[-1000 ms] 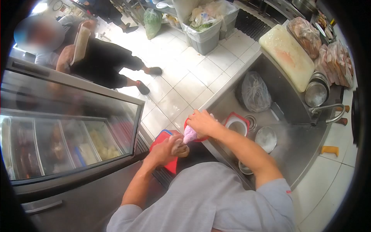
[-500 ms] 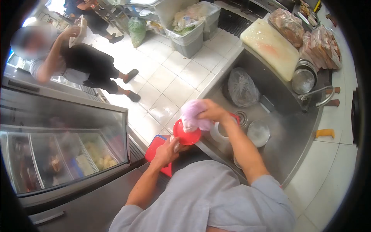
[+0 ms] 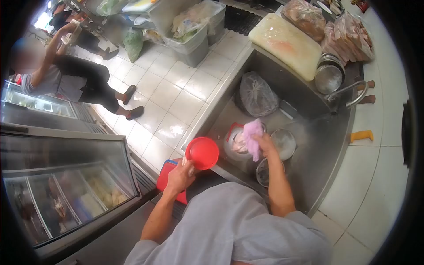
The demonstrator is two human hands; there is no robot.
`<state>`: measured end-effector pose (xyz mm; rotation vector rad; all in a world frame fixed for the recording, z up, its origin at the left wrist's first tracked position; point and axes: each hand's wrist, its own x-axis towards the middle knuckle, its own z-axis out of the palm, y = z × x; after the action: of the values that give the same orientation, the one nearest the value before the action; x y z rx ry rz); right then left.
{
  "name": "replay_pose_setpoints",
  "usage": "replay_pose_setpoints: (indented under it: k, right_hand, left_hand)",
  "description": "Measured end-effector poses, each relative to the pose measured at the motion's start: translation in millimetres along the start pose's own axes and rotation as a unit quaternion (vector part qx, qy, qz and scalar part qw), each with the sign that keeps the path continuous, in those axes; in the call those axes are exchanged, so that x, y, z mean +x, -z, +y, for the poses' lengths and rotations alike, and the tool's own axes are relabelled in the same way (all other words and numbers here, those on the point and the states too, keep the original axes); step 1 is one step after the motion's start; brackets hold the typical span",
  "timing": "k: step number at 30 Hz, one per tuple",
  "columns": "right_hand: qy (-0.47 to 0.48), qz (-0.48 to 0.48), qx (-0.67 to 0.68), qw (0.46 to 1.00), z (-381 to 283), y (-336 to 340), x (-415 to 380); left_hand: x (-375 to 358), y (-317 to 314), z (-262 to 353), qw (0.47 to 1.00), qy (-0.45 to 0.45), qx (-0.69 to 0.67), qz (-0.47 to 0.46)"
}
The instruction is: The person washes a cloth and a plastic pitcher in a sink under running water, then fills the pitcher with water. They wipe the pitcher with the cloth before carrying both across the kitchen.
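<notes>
My left hand (image 3: 180, 177) is closed on the near edge of a red plastic bowl (image 3: 202, 153), held over the sink's left rim with its hollow facing up. Something whitish shows by those fingers; I cannot make out what it is. A pink cloth (image 3: 252, 138) hangs bunched from my right hand (image 3: 264, 145), which grips it above the sink. Just under the cloth, a round white container (image 3: 229, 147) with some red at its rim sits in the basin. Metal bowls (image 3: 283, 144) rest in the sink to the right of that hand.
The steel sink (image 3: 304, 181) also holds a bagged dark container (image 3: 259, 98). A cutting board (image 3: 287, 45) spans its far end, near bagged meat (image 3: 349, 39) and a faucet (image 3: 353, 96). At left are a glass-topped chest (image 3: 70, 185) and a person (image 3: 84, 77); grey bins (image 3: 194, 48) stand beyond.
The pink cloth has come away from the red bowl and moved right and down over the sink with my right hand. The bowl's inside is uncovered. The view has shifted slightly.
</notes>
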<state>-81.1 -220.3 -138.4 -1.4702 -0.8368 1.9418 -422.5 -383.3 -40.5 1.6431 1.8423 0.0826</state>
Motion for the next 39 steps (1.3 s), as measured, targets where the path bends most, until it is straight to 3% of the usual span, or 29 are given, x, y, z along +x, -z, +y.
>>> replay_pose_setpoints:
  k: [3, 4, 10, 13, 15, 18, 20, 23, 26, 29, 31, 34, 36, 37, 38, 39]
  right_hand:
    - [0.058, -0.051, -0.14, 0.987, -2.8, 11.1, -10.7]
    - [0.008, -0.038, -0.074, 0.996, -9.7, 15.5, -19.6]
    - [0.011, 0.073, 0.051, 0.996, -32.6, 48.6, -19.5]
    - [-0.078, 0.025, -0.032, 0.996, 11.4, 70.7, 34.5]
    - [-0.065, 0.013, -0.088, 0.994, 14.7, 50.4, 46.3]
    - [-0.064, 0.0, -0.035, 0.997, 27.0, 42.6, 71.4]
    - [-0.025, -0.028, -0.089, 0.995, 27.5, 34.3, 76.9]
    - [0.053, -0.042, -0.167, 0.984, 23.2, 17.9, 78.1]
    - [0.095, -0.031, -0.253, 0.962, 24.3, 1.1, 74.0]
    - [0.104, 0.052, -0.331, 0.936, 4.7, -37.6, 42.9]
    - [0.122, 0.066, -0.296, 0.945, 7.0, -45.6, 43.3]
    - [0.145, 0.116, -0.241, 0.953, -25.0, -61.9, 28.9]
    - [0.242, 0.068, -0.151, 0.956, -71.2, -67.4, 8.8]
    - [0.238, 0.068, -0.142, 0.958, -110.2, -85.7, -15.9]
    - [0.332, 0.114, -0.159, 0.923, -129.5, -98.0, -37.6]
    - [0.336, 0.16, -0.145, 0.917, -144.3, -95.0, -41.0]
  left_hand:
    - [-0.4, 3.4, 1.4, 1.0, -0.005, -0.002, 0.01]
    - [-4.2, 3.9, 1.2, 1.0, -0.007, -0.005, 0.013]
    - [-15.2, 6.9, 0.5, 0.996, 0.03, -0.076, 0.043]
    - [-28.5, 14.0, -6.9, 0.989, 0.042, -0.096, 0.1]
    - [-45.6, 23.9, -19.8, 0.979, 0.075, -0.113, 0.151]
    - [-75.7, 22.3, -70.7, 0.96, 0.132, -0.123, 0.215]
    - [-93.4, 11.1, -106.6, 0.943, 0.18, -0.14, 0.241]
    - [-113.7, -10.4, -151.3, 0.914, 0.334, -0.111, 0.2]
    - [-137.3, -35.1, -184.0, 0.896, 0.409, -0.092, 0.148]
    - [-149.8, -58.0, -206.8, 0.867, 0.448, -0.186, 0.117]
    - [-150.2, -71.4, -222.1, 0.841, 0.467, -0.25, 0.107]
    - [-128.1, -42.4, -242.4, 0.837, 0.466, -0.272, 0.092]
    - [-108.8, -25.8, -273.7, 0.851, 0.45, -0.254, 0.097]
    - [-97.0, -6.7, -284.5, 0.849, 0.446, -0.262, 0.111]
    - [-84.0, 21.7, -286.8, 0.847, 0.443, -0.267, 0.118]
    - [-69.3, 53.0, -287.0, 0.847, 0.44, -0.273, 0.124]
